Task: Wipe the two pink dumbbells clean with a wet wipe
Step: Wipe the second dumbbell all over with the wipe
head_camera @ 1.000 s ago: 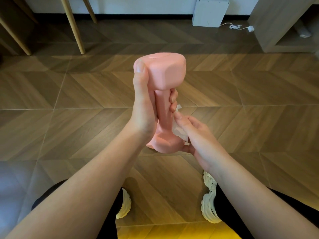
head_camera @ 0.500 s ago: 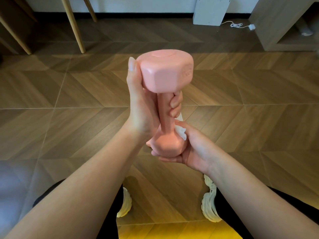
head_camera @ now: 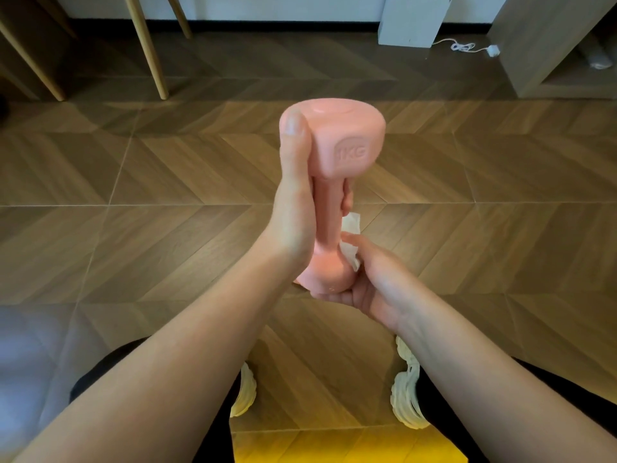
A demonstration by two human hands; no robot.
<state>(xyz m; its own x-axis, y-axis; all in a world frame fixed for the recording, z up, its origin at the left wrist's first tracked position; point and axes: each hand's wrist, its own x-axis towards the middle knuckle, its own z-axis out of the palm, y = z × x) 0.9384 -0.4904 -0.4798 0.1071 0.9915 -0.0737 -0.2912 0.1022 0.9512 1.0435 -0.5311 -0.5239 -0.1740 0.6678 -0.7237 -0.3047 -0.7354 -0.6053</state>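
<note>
One pink dumbbell (head_camera: 347,145) stands upright in the air in front of me, its upper head showing a raised "1KG" mark. My left hand (head_camera: 293,208) is wrapped around the handle, thumb lying up against the upper head. My right hand (head_camera: 367,282) cups the lower head from below and from the right, pressing a crumpled white wet wipe (head_camera: 350,242) against the lower handle and head. Only part of the wipe shows between my fingers. No second dumbbell is in view.
Below is a wooden herringbone floor (head_camera: 133,202). My white shoes (head_camera: 407,396) stand under my arms. Wooden furniture legs (head_camera: 147,45) rise at the back left, a white box (head_camera: 414,18) with a cable at the back, a wooden shelf unit (head_camera: 547,45) at the back right.
The dumbbell has turned in my left hand, so the "1KG" mark now faces me. My right hand with the wipe has shifted around the lower head.
</note>
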